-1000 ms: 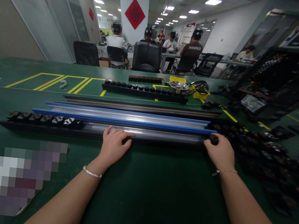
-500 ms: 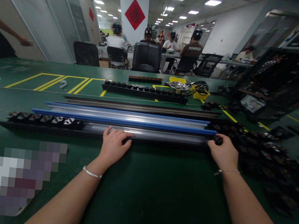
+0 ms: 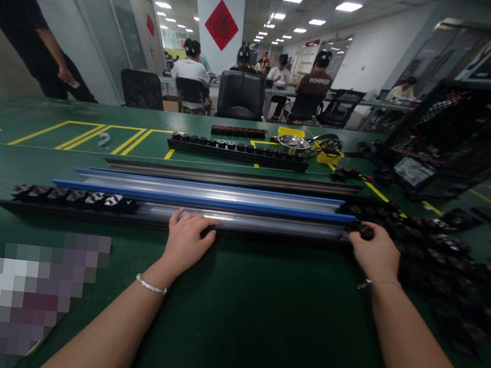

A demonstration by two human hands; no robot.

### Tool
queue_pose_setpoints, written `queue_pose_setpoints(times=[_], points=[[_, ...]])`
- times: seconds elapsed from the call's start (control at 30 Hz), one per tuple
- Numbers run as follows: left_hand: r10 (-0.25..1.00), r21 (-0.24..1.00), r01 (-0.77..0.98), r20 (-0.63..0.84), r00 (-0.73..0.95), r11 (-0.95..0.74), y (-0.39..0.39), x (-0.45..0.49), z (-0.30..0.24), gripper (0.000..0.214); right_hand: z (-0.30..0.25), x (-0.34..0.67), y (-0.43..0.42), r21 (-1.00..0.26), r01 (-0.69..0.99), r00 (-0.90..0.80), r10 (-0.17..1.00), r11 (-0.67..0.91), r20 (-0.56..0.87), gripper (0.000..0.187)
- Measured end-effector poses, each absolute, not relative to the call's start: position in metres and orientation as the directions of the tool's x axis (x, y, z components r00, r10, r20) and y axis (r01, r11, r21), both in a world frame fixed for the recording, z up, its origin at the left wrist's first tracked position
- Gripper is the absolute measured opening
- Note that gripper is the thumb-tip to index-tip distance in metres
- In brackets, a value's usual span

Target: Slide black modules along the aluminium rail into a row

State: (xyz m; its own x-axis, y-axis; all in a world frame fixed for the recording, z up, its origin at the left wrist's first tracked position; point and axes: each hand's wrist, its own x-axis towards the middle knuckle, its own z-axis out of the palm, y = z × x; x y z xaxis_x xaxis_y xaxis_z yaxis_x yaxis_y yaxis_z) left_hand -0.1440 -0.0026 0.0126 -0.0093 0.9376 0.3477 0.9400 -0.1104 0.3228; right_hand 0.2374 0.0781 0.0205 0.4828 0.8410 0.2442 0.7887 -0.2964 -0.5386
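Note:
A long black rail [image 3: 244, 235] with a shiny, clear-looking channel lies across the table in front of me. Several small black parts with metallic tops [image 3: 75, 196] sit in a row at its left end. My left hand [image 3: 189, 236] rests on the rail's middle, fingers over the channel and thumb held apart. At the rail's right end, my right hand [image 3: 376, 250] is closed, pinching a small black part [image 3: 367, 232] whose shape is mostly hidden by the fingers. Just behind, a blue-edged rail [image 3: 209, 199] runs parallel.
Loose black parts [image 3: 449, 246] are heaped to the right, below an open black case [image 3: 435, 134]. A filled black rail [image 3: 237, 152], a metal dish [image 3: 294, 142] and a yellow bin [image 3: 330, 155] stand farther back. A person [image 3: 37, 33] is at far left.
My right hand has shifted slightly right with the small black part, while my left hand stays in place. The person at far left has come further into view.

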Motion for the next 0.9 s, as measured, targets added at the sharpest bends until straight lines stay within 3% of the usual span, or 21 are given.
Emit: queue_pose_setpoints(times=[0.5,0.73,0.9], points=[[0.940,0.323,0.940,0.341,-0.010,-0.108,-0.003,-0.143,0.014,0.023,0.020,0.250,0.084,-0.557,0.770,0.503,0.834,-0.312,0.228,0.044],[0.943,0.316,0.944,0.331,-0.017,-0.094,-0.003,-0.143,0.014,0.024,0.016,0.271,0.092,-0.573,0.693,0.650,0.722,-0.437,0.235,0.043],[0.945,0.311,0.946,0.326,-0.019,-0.089,-0.003,-0.143,0.014,0.023,0.013,0.281,0.092,-0.540,0.743,0.584,0.777,-0.396,0.234,0.045]])
